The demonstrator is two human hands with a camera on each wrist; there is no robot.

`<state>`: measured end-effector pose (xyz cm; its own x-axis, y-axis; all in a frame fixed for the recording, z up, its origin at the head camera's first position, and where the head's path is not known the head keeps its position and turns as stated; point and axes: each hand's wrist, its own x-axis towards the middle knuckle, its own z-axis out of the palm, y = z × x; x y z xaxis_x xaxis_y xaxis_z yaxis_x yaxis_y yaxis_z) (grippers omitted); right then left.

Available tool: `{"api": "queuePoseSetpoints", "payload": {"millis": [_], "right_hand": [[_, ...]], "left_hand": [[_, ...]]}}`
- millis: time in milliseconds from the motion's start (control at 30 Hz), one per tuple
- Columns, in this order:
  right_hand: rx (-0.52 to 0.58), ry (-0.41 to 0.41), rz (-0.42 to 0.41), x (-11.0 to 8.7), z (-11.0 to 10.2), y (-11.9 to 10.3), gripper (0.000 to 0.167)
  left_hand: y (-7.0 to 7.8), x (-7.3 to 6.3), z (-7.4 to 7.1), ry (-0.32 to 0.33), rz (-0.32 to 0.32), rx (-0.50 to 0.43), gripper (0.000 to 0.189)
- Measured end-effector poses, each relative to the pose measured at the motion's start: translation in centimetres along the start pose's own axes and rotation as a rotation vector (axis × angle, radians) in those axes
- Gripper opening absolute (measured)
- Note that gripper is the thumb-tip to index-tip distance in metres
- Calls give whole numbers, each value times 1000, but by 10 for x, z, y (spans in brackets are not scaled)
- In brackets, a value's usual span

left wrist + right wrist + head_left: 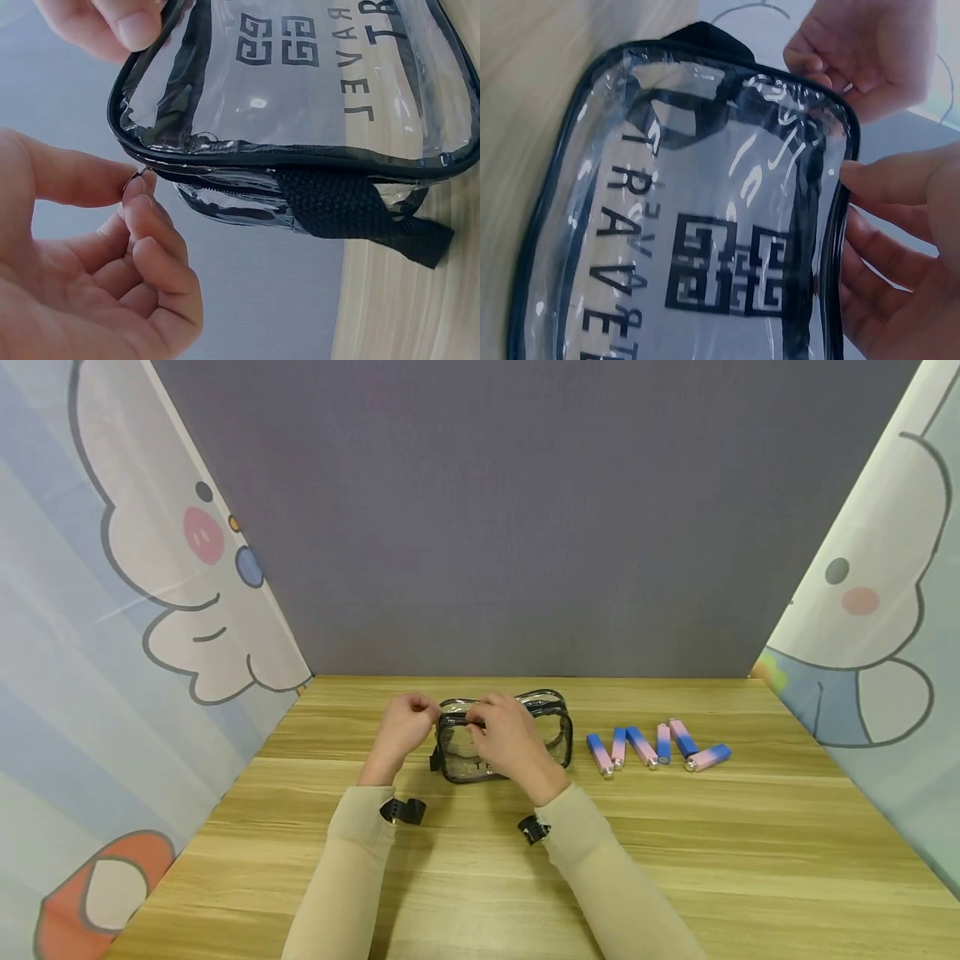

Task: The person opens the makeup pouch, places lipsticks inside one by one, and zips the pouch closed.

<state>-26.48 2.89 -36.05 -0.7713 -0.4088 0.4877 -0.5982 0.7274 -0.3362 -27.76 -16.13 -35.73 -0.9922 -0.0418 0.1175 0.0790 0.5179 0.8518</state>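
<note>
A clear plastic pouch (461,752) with black piping stands on the table; black lettering and a square emblem (724,266) mark its front. At its upper left corner my left hand (408,724) pinches a small metal zipper pull (135,178) between thumb and finger. Along the top edge, my right hand (510,739) pinches the black-trimmed rim (843,217). A black fabric tab (337,202) sticks out from the pouch's left side. Through the clear walls no contents show.
To the right of the pouch lie several small pink-and-blue sticks with clear ends, such as the rightmost stick (708,757). A grey panel (525,527) rises behind the wooden table (480,877). Printed curtains (150,652) flank both sides.
</note>
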Motion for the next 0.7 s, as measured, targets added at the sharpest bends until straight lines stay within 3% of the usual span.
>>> {"api": "queuePoseSetpoints", "payload": {"millis": [200, 700], "right_hand": [[-28, -53, 30, 1, -6, 4, 9], [-33, -1, -72, 0, -1, 7, 11]], "left_hand": [[2, 0, -2, -5, -13, 7, 20], [10, 4, -1, -25, 6, 97, 25]]}}
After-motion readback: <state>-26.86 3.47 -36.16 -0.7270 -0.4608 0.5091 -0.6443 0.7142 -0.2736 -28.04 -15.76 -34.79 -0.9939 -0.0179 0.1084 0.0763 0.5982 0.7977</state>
